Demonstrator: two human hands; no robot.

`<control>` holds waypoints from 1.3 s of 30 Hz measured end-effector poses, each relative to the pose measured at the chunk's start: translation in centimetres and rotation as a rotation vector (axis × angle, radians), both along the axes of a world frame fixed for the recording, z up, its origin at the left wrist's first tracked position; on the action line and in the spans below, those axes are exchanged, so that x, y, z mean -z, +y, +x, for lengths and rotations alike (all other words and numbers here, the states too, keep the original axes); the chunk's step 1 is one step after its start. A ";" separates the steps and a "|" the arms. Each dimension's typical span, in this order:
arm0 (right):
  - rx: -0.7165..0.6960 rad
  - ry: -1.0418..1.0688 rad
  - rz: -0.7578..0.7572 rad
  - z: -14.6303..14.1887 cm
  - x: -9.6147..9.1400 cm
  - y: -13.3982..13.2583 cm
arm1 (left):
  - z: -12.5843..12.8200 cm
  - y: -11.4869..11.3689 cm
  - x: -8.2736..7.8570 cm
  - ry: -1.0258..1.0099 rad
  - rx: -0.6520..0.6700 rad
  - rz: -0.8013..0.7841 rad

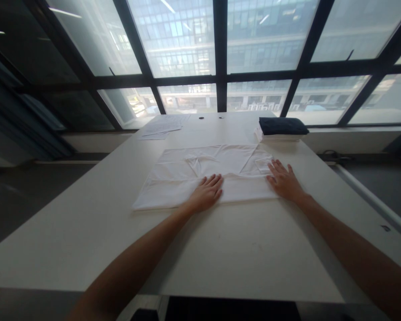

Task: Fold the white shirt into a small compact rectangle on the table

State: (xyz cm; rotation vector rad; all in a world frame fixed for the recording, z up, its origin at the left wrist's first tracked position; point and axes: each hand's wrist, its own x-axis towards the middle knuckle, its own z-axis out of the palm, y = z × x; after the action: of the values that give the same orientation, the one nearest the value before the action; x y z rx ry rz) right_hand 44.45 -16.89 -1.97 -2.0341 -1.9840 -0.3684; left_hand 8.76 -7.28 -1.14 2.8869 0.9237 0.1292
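Note:
A white garment [173, 176] lies partly folded and flat on the white table [240, 249]. My left hand [207, 192] rests palm down on its near middle, fingers stretched out and close together. My right hand [283, 180] lies flat on the garment's near right corner with its fingers spread. Neither hand grips the cloth.
A stack of folded clothes with a dark piece on top [280, 127] sits at the far right of the table. Sheets of paper [162, 127] lie at the far left. Large windows [220, 53] run behind the table. Grey floor lies on both sides.

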 end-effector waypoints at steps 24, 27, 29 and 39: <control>-0.400 0.165 -0.243 -9.7 -0.5 -0.6 | 0.3 -4.6 -1.3 0.019 0.046 0.009; -0.345 0.149 -0.236 -8.1 -0.3 -0.1 | 0.3 -4.3 -1.0 0.016 0.047 0.002; -0.334 0.142 -0.231 -7.4 -0.3 0.1 | 0.3 -4.1 -0.8 0.012 0.047 -0.001; -0.406 0.206 -0.211 -6.4 0.2 0.6 | 0.5 -3.7 -0.6 0.014 0.051 0.004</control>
State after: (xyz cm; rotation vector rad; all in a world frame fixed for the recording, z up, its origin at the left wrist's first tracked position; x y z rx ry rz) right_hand 38.10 -16.27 -2.17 -1.6344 -2.3052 0.1360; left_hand 9.26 -10.99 -0.56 2.9163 0.8523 0.1065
